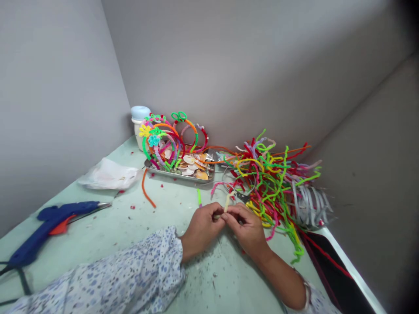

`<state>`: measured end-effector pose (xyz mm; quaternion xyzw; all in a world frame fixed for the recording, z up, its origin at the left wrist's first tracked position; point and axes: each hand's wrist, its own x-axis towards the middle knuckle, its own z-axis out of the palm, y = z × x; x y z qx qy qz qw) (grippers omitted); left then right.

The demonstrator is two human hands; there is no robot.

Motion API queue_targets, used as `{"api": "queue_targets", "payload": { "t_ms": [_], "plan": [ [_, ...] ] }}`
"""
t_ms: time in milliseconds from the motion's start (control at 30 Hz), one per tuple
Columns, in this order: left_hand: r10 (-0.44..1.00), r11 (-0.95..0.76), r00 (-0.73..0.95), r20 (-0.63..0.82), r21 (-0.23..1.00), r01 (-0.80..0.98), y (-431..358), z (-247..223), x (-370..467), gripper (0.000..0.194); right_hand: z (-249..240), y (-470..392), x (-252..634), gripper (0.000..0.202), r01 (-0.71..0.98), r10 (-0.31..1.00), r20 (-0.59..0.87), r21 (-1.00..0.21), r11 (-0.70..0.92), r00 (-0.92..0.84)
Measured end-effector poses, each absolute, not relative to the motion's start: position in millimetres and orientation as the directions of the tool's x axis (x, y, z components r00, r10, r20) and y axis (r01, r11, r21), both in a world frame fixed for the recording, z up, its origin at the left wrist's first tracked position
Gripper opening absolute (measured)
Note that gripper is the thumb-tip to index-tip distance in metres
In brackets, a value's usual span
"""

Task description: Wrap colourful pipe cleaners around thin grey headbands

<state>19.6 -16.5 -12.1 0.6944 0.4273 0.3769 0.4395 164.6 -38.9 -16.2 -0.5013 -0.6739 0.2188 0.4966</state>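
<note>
My left hand [204, 226] and my right hand [247, 229] meet over the front middle of the table, thumbs and fingertips pinched together. Between them is a cream pipe cleaner [228, 200], its bent end sticking up above the fingers. Both hands are closed on it; the part inside the fingers is hidden. Just beyond the left hand lies a short green pipe cleaner [199, 197]. A large tangle of coloured pipe cleaners [271, 183] spreads close to the right hand, with a pink one [221, 185] just past the fingertips.
A blue glue gun [52, 226] lies at the left, near a clear plastic bag [111, 174]. At the back, a metal tray [176, 175] holds decorated headbands [163, 144] and small flat pieces. A white jar [139, 126] stands behind it. Grey bare headbands [310, 205] lie at right.
</note>
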Motion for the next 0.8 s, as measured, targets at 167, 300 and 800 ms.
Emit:
{"api": "queue_targets", "payload": {
  "t_ms": [167,300,800],
  "plan": [
    [0.921,-0.249,0.360,0.147,0.934,0.256,-17,-13,20,0.010,-14,-37,164,0.002,0.450,0.867,0.498,-0.769,0.454,-0.024],
    [0.915,-0.276,0.365,0.171,0.926,0.256,-16,-14,19,0.009,-13,-36,164,0.001,0.432,0.861,0.508,-0.769,0.472,-0.037],
    [0.908,-0.286,0.384,0.168,0.918,0.274,-17,-11,18,0.017,-23,-36,164,0.004,0.401,0.868,0.497,-0.791,0.462,-0.020]
  ]
}}
